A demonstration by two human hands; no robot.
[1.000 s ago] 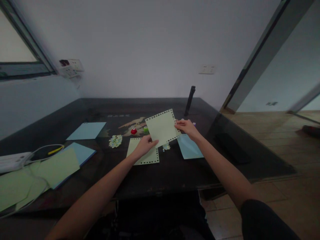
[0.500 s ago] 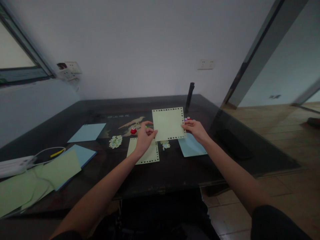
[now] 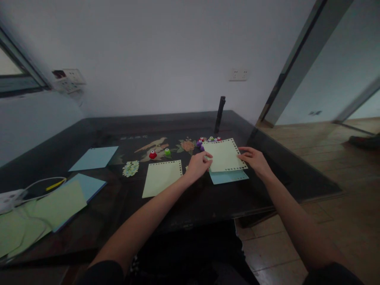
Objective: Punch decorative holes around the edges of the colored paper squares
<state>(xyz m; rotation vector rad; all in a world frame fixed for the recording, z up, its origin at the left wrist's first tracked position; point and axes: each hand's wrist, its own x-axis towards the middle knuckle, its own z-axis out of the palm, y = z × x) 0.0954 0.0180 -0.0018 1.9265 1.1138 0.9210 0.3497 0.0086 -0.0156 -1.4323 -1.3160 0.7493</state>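
Between my two hands is a pale yellow-green sheet of paper (image 3: 223, 155) with small dark punched shapes along its edges. My left hand (image 3: 199, 164) pinches its left side, and my right hand (image 3: 254, 159) grips its right edge with thumb and fingers. Below it a light blue sheet (image 3: 228, 177) lies on the table, partly covered from view. Left of my left hand, another pale green punched sheet (image 3: 163, 177) lies flat. Red (image 3: 152, 154) and green (image 3: 168, 152) small craft punches with eyes sit behind that sheet.
Several colourful punches (image 3: 211, 139) cluster behind the held sheet. A pile of paper cut-outs (image 3: 131, 168) lies left. Blue sheet (image 3: 94, 158), green sheets (image 3: 61, 202), a white power strip (image 3: 10, 200) and cable occupy the left side. A black upright object (image 3: 220, 114) stands at the back.
Both hands have carried the punched sheet to the right and lower, over the blue sheet. The view has shifted slightly; the green punch and printed flower now show.
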